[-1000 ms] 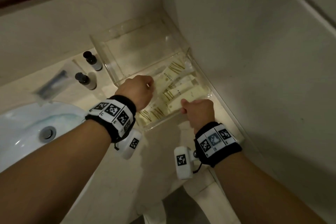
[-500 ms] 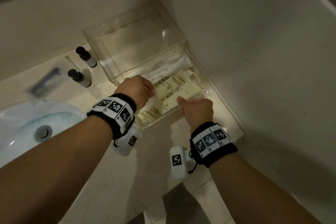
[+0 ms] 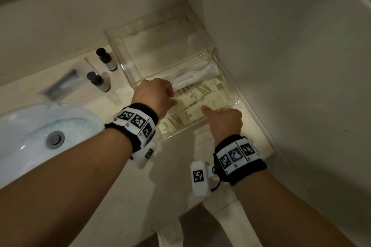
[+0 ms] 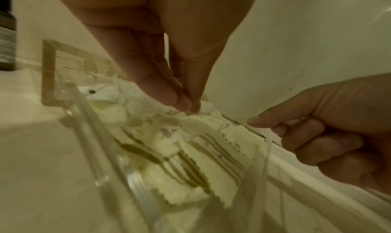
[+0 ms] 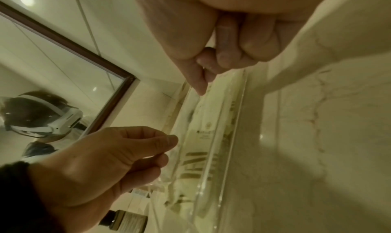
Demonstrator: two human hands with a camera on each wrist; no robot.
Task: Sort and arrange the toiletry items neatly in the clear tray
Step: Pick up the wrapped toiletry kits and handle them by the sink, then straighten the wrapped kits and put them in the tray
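The clear tray (image 3: 180,132) stands in the counter's corner against the walls. Cream sachets with gold stripes (image 3: 208,98) lie side by side in its front part, and white wrapped packets (image 3: 194,76) lie behind them. My left hand (image 3: 172,94) reaches in at the tray's left end. In the left wrist view its thumb and fingers (image 4: 186,106) pinch the crinkled end of a white packet (image 4: 135,96). My right hand (image 3: 212,112) is at the tray's front wall, thumb over the rim, fingers curled outside it (image 5: 203,79).
Two small dark-capped bottles (image 3: 106,60) (image 3: 98,81) stand left of the tray. A plastic-wrapped dark item (image 3: 64,84) lies beside them. The sink (image 3: 30,132) is at the left. Walls close in behind and to the right, and a mirror (image 5: 52,69) hangs above.
The sachets have been squared up side by side, and the white packets now lie behind them. My right thumb has come over the tray's front rim. Both hands stay at the tray.
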